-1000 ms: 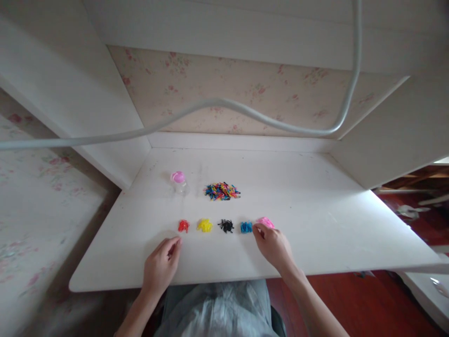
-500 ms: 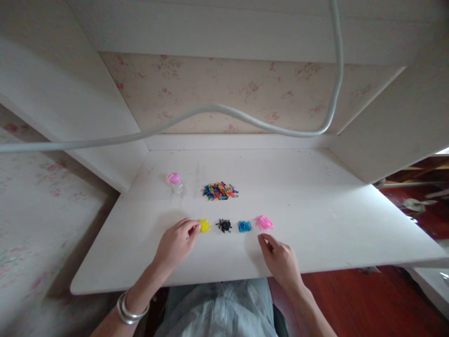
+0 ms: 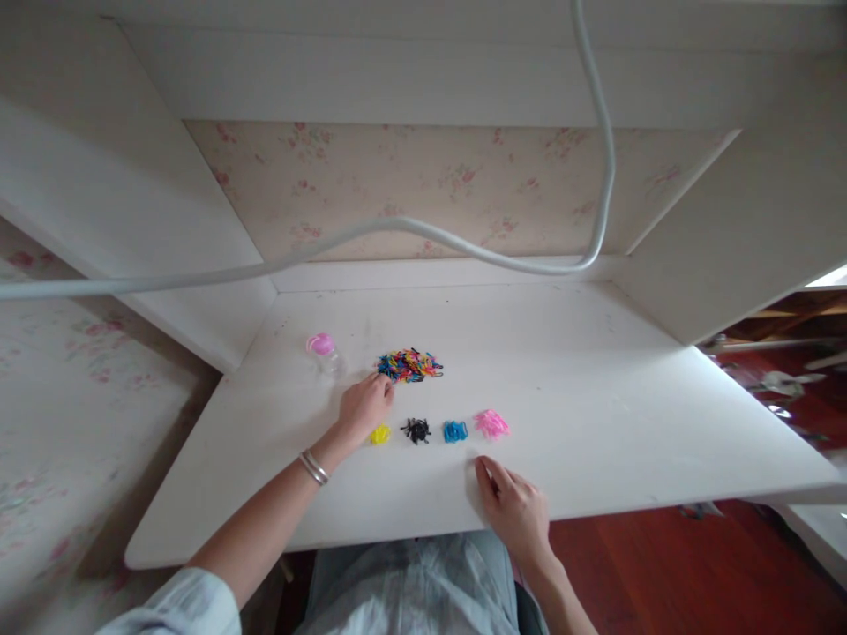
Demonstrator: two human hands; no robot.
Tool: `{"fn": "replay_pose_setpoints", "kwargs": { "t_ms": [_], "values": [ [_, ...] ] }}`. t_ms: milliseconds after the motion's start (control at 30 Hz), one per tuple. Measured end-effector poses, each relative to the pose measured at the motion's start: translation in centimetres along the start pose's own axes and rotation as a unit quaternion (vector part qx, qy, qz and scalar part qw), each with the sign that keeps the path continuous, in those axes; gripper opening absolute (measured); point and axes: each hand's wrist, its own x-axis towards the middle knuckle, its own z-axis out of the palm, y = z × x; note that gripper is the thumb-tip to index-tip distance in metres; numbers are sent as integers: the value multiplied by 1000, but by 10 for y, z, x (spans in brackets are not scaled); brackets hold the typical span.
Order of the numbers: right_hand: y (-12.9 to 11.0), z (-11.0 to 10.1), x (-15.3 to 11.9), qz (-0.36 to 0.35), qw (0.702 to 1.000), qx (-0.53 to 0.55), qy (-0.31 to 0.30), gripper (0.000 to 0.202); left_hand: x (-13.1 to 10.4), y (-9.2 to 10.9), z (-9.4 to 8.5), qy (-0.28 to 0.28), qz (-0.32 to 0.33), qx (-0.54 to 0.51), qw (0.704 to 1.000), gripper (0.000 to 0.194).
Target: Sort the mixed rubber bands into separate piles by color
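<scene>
A mixed pile of small, thin, loop-like coloured pieces (image 3: 411,363) lies on the white desk. My left hand (image 3: 365,406) is at its near left edge, fingertips drawn together; whether they grip a piece is hidden. Nearer to me, single-colour heaps of similar pieces form a row: yellow (image 3: 379,434), black (image 3: 416,430), blue (image 3: 455,430) and pink (image 3: 492,423). My left wrist passes close to the yellow heap. Below the pink heap, my right hand (image 3: 513,503) rests by the desk's front edge, thumb and forefinger closed together; anything between them is too small to see.
Left of the mixed pile, a small clear container with a pink lid (image 3: 321,345) lies on the desk (image 3: 582,388). A white cable (image 3: 397,226) hangs across the view above it. White side panels and a floral back wall (image 3: 456,181) enclose the desk.
My left hand has moved forward from the yellow heap to the mixed pile. The right hand stays near the pink heap, slightly farther from it. The camera view has shifted a little.
</scene>
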Motion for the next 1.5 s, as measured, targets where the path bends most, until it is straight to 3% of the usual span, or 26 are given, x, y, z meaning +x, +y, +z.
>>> {"fn": "replay_pose_setpoints", "kwargs": {
  "t_ms": [567, 933, 1100, 1233, 1500],
  "values": [
    [-2, -2, 0, 2, 1000, 0, -12, 36, 5, 5, 6, 20, 7, 5, 1000, 30],
    [-4, -5, 2, 6, 1000, -2, -5, 35, -5, 4, -14, 25, 45, -57, 997, 21],
    [-5, -4, 2, 5, 1000, -3, 2, 38, -25, 25, -20, 14, 105, -90, 990, 21],
    [-5, -4, 2, 6, 1000, -2, 4, 37, -41, 52, -21, -40, 145, -75, 986, 22],
    [-3, -3, 1, -1, 1000, 5, 7, 34, -51, 88, -6, -82, 146, -13, 986, 29]
  ]
}}
